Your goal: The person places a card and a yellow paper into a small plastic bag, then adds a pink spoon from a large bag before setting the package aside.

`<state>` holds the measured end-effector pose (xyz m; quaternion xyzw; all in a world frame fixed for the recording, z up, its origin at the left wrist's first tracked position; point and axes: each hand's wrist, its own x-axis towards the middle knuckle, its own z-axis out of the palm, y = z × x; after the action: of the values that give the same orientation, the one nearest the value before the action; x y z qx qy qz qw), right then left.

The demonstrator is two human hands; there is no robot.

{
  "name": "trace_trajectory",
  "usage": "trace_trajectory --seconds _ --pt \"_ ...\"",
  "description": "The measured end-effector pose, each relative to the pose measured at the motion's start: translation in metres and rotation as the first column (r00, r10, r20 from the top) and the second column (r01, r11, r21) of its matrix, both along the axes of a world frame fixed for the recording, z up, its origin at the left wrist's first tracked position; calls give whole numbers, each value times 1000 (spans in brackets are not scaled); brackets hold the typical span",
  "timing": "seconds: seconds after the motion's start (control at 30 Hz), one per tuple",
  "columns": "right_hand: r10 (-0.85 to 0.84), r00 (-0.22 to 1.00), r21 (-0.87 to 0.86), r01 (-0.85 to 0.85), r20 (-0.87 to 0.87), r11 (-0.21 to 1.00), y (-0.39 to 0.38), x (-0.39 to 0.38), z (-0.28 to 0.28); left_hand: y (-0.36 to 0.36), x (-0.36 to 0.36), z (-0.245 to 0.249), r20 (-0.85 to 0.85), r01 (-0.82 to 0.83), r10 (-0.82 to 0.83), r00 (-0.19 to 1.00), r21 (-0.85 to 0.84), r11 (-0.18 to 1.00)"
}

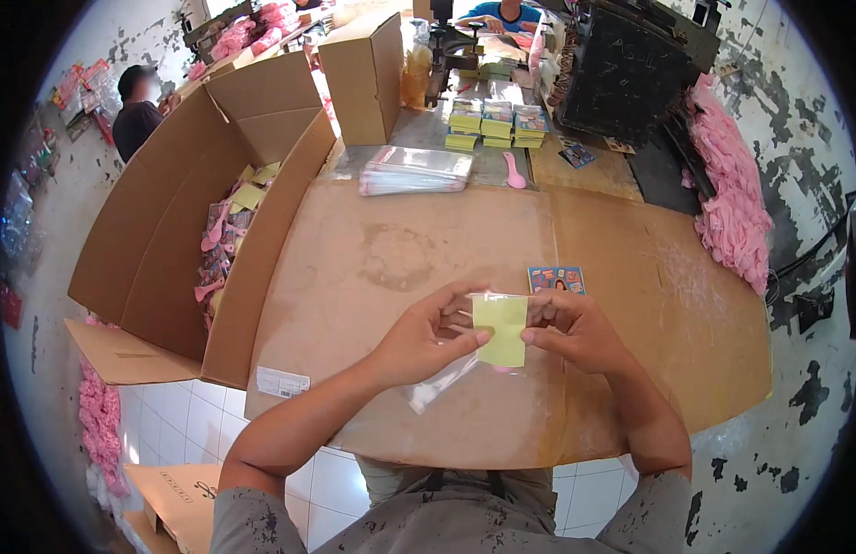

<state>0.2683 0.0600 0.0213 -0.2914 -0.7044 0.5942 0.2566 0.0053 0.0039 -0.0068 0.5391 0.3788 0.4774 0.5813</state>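
Between my two hands hangs a clear plastic bag with a yellow-green card in it or against it. My left hand pinches its left side, thumb on the card's edge. On the right side my right hand pinches it the same way. A bit of pink shows under the card's lower edge. Another clear plastic bag lies on the cardboard below my left hand. Just beyond my right hand lies a blue printed card, partly covered by the fingers.
A stack of clear bags, a pink spoon and card stacks stand at the back. An open carton of packed spoons is at left. Pink material hangs at right. Two people are further off.
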Motion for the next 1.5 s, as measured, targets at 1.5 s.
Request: trace_trajectory --seconds 1.5 --pt "95 995 482 -77 -13 873 -2 -6 -26 11 -9 -11 -484 -235 322 814 233 944"
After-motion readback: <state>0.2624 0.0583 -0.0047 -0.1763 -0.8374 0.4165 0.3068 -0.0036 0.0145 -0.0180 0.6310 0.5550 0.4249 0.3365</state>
